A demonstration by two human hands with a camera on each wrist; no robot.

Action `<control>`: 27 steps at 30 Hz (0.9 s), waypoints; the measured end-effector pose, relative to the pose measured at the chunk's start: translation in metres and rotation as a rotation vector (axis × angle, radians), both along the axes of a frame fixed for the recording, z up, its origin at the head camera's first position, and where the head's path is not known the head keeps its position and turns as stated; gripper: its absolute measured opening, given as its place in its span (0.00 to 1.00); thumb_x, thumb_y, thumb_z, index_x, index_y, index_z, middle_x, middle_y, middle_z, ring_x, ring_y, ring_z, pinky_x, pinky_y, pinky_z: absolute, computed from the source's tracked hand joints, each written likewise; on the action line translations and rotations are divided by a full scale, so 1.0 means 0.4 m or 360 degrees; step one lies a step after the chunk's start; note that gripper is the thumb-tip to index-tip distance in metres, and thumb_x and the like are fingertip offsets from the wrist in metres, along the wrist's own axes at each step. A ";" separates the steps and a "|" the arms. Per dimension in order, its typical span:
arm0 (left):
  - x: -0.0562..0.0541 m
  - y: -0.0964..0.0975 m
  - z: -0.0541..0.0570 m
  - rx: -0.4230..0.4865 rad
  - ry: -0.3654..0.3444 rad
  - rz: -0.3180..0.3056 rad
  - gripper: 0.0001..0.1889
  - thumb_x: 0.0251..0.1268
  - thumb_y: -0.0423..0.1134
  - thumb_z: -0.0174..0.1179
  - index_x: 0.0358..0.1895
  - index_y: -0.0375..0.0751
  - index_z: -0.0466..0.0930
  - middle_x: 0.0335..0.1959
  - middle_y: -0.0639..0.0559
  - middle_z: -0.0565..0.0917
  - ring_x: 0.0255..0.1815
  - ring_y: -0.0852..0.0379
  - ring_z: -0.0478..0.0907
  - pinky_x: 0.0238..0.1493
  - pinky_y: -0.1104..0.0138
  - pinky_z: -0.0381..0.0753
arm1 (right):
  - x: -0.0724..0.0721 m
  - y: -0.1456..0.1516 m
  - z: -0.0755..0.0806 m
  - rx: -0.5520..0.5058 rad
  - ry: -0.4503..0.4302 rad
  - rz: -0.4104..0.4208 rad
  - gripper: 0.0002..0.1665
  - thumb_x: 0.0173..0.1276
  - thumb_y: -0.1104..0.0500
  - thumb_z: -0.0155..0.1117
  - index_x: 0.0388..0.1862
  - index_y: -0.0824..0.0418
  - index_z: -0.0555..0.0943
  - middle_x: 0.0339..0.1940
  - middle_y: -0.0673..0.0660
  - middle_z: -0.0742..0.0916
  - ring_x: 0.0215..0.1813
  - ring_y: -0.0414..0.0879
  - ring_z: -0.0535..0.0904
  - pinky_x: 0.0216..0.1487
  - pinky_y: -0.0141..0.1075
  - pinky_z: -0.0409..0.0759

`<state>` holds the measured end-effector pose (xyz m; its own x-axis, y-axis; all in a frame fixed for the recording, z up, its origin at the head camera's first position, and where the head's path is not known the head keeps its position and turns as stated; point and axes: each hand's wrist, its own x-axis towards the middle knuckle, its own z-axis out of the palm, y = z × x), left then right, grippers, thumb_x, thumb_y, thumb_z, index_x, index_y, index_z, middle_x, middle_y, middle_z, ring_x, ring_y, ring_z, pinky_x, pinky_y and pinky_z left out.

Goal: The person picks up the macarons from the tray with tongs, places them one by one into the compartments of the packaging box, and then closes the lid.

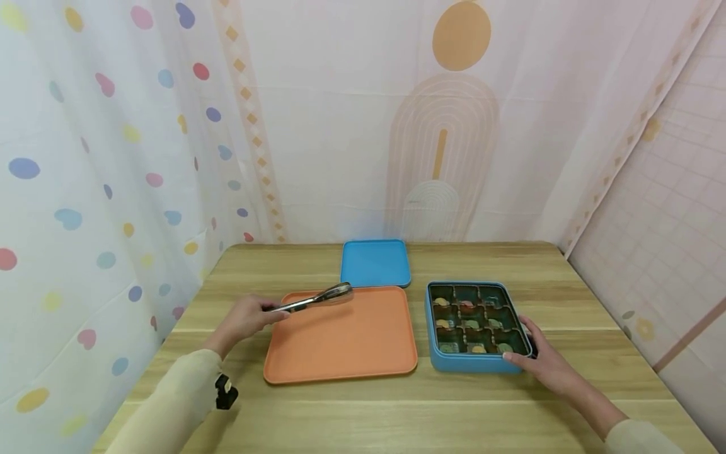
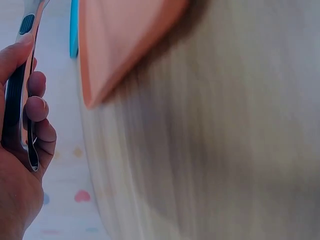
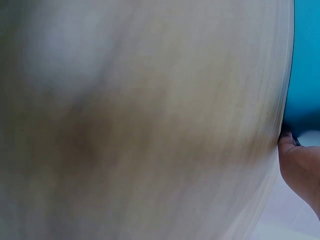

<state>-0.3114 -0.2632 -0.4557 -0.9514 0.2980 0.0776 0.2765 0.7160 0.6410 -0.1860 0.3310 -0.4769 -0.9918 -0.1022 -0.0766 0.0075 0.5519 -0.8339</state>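
Note:
My left hand (image 1: pixel 247 320) grips a pair of tongs (image 1: pixel 309 301) by the dark handle, its metal head pointing right over the orange tray (image 1: pixel 340 337). In the left wrist view the fingers of that hand curl round the tongs' handle (image 2: pixel 17 90). My right hand (image 1: pixel 547 362) holds the near right corner of a square blue box (image 1: pixel 467 364), thumb at the front and fingers along the right side. Dark dividers split the box into several compartments with small yellow, green and red pieces in them. The right wrist view shows the box's blue side (image 3: pixel 307 65) beside the thumb.
A smaller blue tray or lid (image 1: pixel 375 263) lies behind the orange tray, close to the back edge of the wooden table (image 1: pixel 317 416). Patterned curtains hang behind and on both sides of the table.

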 end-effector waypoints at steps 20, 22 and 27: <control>-0.054 0.182 0.038 0.0123 -0.0108 -0.0073 0.15 0.64 0.51 0.68 0.43 0.43 0.89 0.31 0.42 0.83 0.25 0.53 0.73 0.27 0.62 0.74 | 0.002 -0.001 0.000 0.0015 -0.0006 -0.0005 0.58 0.71 0.51 0.65 0.81 0.62 0.35 0.74 0.81 0.52 0.71 0.77 0.54 0.62 0.68 0.60; -0.058 0.202 0.042 0.0139 -0.0112 -0.0088 0.15 0.64 0.50 0.68 0.43 0.43 0.89 0.31 0.41 0.83 0.25 0.52 0.73 0.27 0.62 0.74 | 0.003 -0.002 0.001 0.0019 -0.0005 -0.0007 0.58 0.71 0.51 0.65 0.81 0.62 0.35 0.74 0.81 0.53 0.71 0.77 0.54 0.62 0.68 0.60; -0.062 0.247 0.051 0.0176 -0.0106 -0.0155 0.15 0.65 0.49 0.67 0.39 0.39 0.89 0.28 0.38 0.82 0.21 0.54 0.70 0.25 0.63 0.72 | 0.005 -0.004 0.003 0.0005 -0.0010 -0.0017 0.58 0.71 0.51 0.65 0.81 0.62 0.36 0.74 0.81 0.54 0.71 0.76 0.57 0.62 0.66 0.61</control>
